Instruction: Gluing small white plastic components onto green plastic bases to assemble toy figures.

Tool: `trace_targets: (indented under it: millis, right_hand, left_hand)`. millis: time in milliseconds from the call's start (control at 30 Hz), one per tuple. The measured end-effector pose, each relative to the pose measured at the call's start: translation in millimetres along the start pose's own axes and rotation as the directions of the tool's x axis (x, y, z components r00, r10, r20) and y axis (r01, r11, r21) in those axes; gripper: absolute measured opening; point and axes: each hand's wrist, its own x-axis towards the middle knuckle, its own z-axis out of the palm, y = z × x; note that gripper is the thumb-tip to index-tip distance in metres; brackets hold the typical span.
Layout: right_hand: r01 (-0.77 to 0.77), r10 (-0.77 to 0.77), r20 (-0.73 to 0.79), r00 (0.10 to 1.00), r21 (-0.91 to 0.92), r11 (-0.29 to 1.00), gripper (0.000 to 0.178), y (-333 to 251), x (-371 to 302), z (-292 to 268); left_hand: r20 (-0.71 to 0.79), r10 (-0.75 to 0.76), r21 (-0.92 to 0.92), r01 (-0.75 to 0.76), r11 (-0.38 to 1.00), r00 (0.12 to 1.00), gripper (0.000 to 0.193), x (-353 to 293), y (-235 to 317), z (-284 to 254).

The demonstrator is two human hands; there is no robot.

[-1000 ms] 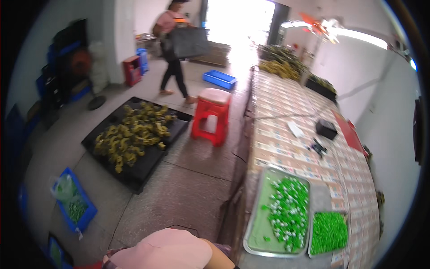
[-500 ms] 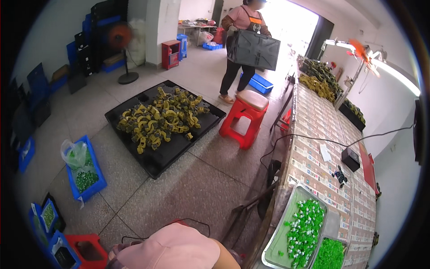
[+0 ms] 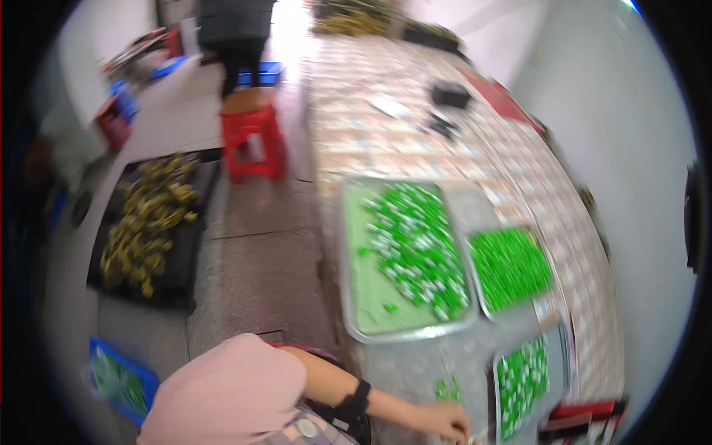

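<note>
My left hand (image 3: 443, 423) is at the bottom edge over the metal work surface, its fingers bent and closed. Whatever they hold is blurred and partly cut off. A black band (image 3: 356, 400) wraps that wrist, below a pink sleeve (image 3: 222, 386). Just beyond the fingers lie a few loose green pieces (image 3: 447, 389). To the right of the hand is a tray of green and white pieces (image 3: 523, 382). Farther up stands a large metal tray (image 3: 356, 297) with a heap of green and white parts (image 3: 415, 248). My right hand does not show.
Beside the large tray is a smaller tray of green pieces (image 3: 510, 267). A black box (image 3: 450, 94) stands farther along the patterned table. Left on the floor are a red stool (image 3: 252, 141), a black pallet-like tray of yellowish parts (image 3: 152, 215), a blue bin (image 3: 100, 348) and a person (image 3: 236, 30).
My view has swung right toward the table, blurring the picture. My left forearm and hand now show near the trays; before, only the shoulder and upper arm did.
</note>
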Motion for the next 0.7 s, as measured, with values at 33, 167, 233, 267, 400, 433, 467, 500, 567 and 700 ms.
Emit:
trace_targets:
  millis: [33, 167, 233, 267, 400, 433, 467, 500, 567, 700]
  right_hand:
    - [-0.041, 0.042, 0.019, 0.999, -0.032, 0.999, 0.018, -4, 3, 2]
    - [-0.054, 0.056, -0.147, 0.988, 0.013, 0.998, 0.028, -2, 13, 3]
    - [0.043, -0.051, -0.172, 0.984, -0.049, 0.998, 0.023, 0, 17, -2]
    - [0.059, -0.064, -0.213, 0.975, -0.03, 0.998, 0.02, 1, 18, -5]
    - [0.102, -0.168, -0.518, 0.838, -0.155, 0.983, 0.013, 3, 13, -44]
    - [0.084, -0.198, -0.584, 0.787, -0.216, 0.973, 0.013, 4, 10, -56]
    - [0.062, -0.231, -0.639, 0.734, -0.275, 0.959, 0.014, 7, 8, -69]
    - [0.04, -0.269, -0.685, 0.677, -0.332, 0.943, 0.014, 8, 5, -82]
    - [0.025, -0.345, -0.718, 0.604, -0.416, 0.909, 0.021, 11, 1, -104]
    - [-0.021, -0.321, -0.725, 0.609, -0.42, 0.907, 0.043, 38, 15, -142]
  left_hand:
    - [-0.072, 0.013, -0.02, -0.015, 1.0, 0.997, 0.018, 3, 0, 3]
    - [0.057, -0.289, -0.211, 0.294, 0.932, 0.956, 0.022, 12, 26, -19]
    - [0.065, -0.375, -0.435, 0.365, 0.824, 0.925, 0.022, 15, 26, -24]
    - [0.063, -0.445, -0.518, 0.41, 0.75, 0.893, 0.022, 16, 27, -28]
    - [0.097, -0.513, -0.599, 0.462, 0.654, 0.853, 0.023, 21, 32, -25]
    - [0.1, -0.516, -0.616, 0.46, 0.639, 0.85, 0.022, 21, 30, -25]
    - [0.122, -0.513, -0.631, 0.466, 0.621, 0.849, 0.022, 21, 28, -23]
    - [0.122, -0.526, -0.624, 0.477, 0.62, 0.842, 0.022, 22, 28, -22]
    - [0.128, -0.544, -0.616, 0.496, 0.612, 0.829, 0.022, 23, 31, -19]
    - [0.085, -0.566, -0.621, 0.488, 0.613, 0.82, 0.018, 21, 35, -20]
